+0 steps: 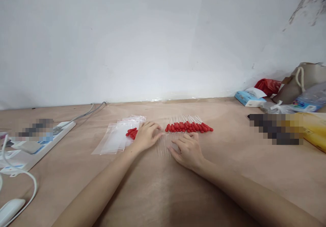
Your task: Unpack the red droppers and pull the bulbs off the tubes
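Note:
Clear thin tubes with red rubber bulbs, which look like droppers, lie side by side on the table. One row of red bulbs [188,127] has clear tubes [188,118] pointing to the wall. More clear tubes [163,145] lie on the near side, between my hands. My left hand [147,135] is at the left end of these tubes, thumb and fingers curved with a gap between them. Partly behind it, a smaller group of red bulbs [131,132] lies on clear plastic bags [109,142]. My right hand [187,150] rests at the tubes' right side, fingers bent and thumb apart.
A white power strip [63,128] with cables stands at the left, and a white device [11,210] lies at the near left corner. On the right are a blue tissue pack [248,98], a red bag [267,86], a grey bag [290,88] and a yellow package [314,132]. A wall [163,43] bounds the table.

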The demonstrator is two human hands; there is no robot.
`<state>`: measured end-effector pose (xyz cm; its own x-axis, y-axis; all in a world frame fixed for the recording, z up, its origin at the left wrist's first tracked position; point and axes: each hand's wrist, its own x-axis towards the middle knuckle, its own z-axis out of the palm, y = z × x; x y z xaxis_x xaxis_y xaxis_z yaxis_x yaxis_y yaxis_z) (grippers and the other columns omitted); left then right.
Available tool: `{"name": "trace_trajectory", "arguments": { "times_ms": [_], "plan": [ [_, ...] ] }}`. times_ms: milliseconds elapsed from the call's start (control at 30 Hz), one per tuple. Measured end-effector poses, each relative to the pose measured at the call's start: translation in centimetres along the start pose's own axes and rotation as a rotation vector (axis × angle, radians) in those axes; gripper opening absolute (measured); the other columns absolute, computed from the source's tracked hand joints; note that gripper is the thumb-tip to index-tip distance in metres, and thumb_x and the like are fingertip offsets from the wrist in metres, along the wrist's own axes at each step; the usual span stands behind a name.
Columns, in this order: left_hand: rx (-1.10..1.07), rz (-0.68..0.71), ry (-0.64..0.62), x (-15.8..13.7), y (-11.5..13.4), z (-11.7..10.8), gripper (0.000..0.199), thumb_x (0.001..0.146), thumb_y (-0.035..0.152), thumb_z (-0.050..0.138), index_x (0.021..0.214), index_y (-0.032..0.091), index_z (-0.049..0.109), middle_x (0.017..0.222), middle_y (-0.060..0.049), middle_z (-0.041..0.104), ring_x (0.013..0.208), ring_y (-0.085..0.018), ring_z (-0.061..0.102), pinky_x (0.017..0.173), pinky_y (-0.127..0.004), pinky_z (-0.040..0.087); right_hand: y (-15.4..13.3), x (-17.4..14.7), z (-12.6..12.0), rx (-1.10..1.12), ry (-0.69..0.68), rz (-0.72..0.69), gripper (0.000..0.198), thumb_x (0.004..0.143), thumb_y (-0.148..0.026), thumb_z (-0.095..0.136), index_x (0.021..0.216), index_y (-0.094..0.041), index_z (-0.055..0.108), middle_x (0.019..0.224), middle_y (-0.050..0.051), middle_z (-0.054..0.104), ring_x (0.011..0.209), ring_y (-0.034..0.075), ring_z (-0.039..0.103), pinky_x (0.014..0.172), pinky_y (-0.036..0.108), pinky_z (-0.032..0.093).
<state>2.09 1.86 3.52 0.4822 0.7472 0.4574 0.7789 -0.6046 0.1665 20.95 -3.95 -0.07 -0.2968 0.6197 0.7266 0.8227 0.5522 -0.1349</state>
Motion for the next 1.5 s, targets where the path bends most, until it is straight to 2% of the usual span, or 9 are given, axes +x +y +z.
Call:
{"name": "trace_trajectory", "arguments": {
  "times_ms": [200,367,567,733,967,1100,1233,1400,1500],
  "plan": [
    [-0.160,0.089,-0.143,3.3,0.6,2.8,0.024,0.074,0.032,0.060,0.096,0.021,0.056,0.093,-0.004,0.060,0.089,-0.020,0.055,0.077,-0.032,0.041,3.1,-1.4,-1.8,-0.041,0.032,0.075,0.015,0.078,-0.028,0.051,0.076,-0.021,0.064,0.063,0.000,0.062,0.066,0.014,0.049,0.075,0.032,0.024],
    [-0.221,0.079,-0.132,3.9,0.2,3.5,0.009,0.076,0.023,0.057,0.083,0.020,0.062,0.080,-0.002,0.061,0.077,-0.017,0.057,0.070,-0.029,0.044,3.7,-1.6,-1.7,-0.055,0.038,0.129,0.014,0.078,-0.026,0.051,0.075,-0.020,0.063,0.062,0.000,0.061,0.063,0.012,0.048,0.074,0.031,0.024],
    [-0.296,-0.082,0.014,3.4,0.2,3.7,0.013,0.077,0.017,0.050,0.086,0.017,0.059,0.086,-0.004,0.061,0.071,-0.013,0.060,0.065,-0.026,0.049,3.4,-1.6,-1.6,-0.057,0.006,0.118,0.015,0.078,-0.025,0.049,0.075,-0.019,0.064,0.062,0.001,0.060,0.065,0.013,0.049,0.074,0.031,0.025],
    [-0.376,-0.218,0.213,0.2,0.2,2.4,0.016,0.078,0.016,0.045,0.090,0.016,0.056,0.092,-0.006,0.061,0.077,-0.014,0.062,0.064,-0.025,0.052,3.6,-1.7,-1.5,-0.020,0.023,0.112,0.017,0.079,-0.024,0.048,0.084,-0.020,0.063,0.071,0.002,0.060,0.071,0.014,0.051,0.076,0.032,0.029],
    [-0.381,0.150,0.188,-6.0,1.0,-0.5,0.020,0.073,0.009,0.053,0.090,0.018,0.060,0.091,-0.005,0.061,0.084,-0.014,0.059,0.073,-0.026,0.049,2.6,-1.1,-1.6,-0.010,-0.012,-0.104,0.048,0.080,-0.039,0.049,0.124,-0.019,0.044,0.126,0.010,0.047,0.118,0.024,0.037,0.095,0.041,0.025],
    [-0.437,0.257,0.142,-7.1,1.4,0.3,0.024,0.074,0.008,0.051,0.095,0.017,0.059,0.091,-0.007,0.061,0.081,-0.012,0.060,0.070,-0.024,0.050,2.2,-1.1,-1.3,0.031,-0.034,-0.195,0.036,0.082,-0.037,0.050,0.116,-0.025,0.051,0.106,0.004,0.062,0.112,0.021,0.043,0.099,0.044,0.017],
    [-0.453,0.255,0.096,-7.0,1.8,1.0,0.023,0.077,0.011,0.047,0.095,0.017,0.059,0.093,-0.008,0.061,0.079,-0.013,0.060,0.068,-0.024,0.050,2.2,-1.3,-0.7,0.080,-0.028,-0.239,0.020,0.083,-0.030,0.051,0.100,-0.026,0.060,0.072,-0.002,0.063,0.083,0.014,0.053,0.098,0.043,0.016],
    [-0.256,0.218,0.099,-6.4,2.3,0.6,0.033,0.077,0.024,0.056,0.109,0.020,0.055,0.105,-0.008,0.060,0.099,-0.020,0.053,0.087,-0.037,0.041,1.8,-1.3,-0.2,0.117,-0.068,-0.241,0.015,0.084,-0.027,0.049,0.088,-0.025,0.063,0.064,-0.003,0.058,0.071,0.011,0.048,0.096,0.041,0.018],
    [-0.159,0.258,0.128,-6.1,2.5,0.6,0.022,0.077,0.029,0.059,0.098,0.023,0.059,0.093,-0.002,0.065,0.094,-0.018,0.054,0.089,-0.039,0.036,1.4,-1.3,-0.2,0.137,-0.053,-0.256,0.014,0.083,-0.027,0.049,0.085,-0.024,0.063,0.061,-0.003,0.056,0.069,0.011,0.046,0.094,0.041,0.019]
  ]
}}
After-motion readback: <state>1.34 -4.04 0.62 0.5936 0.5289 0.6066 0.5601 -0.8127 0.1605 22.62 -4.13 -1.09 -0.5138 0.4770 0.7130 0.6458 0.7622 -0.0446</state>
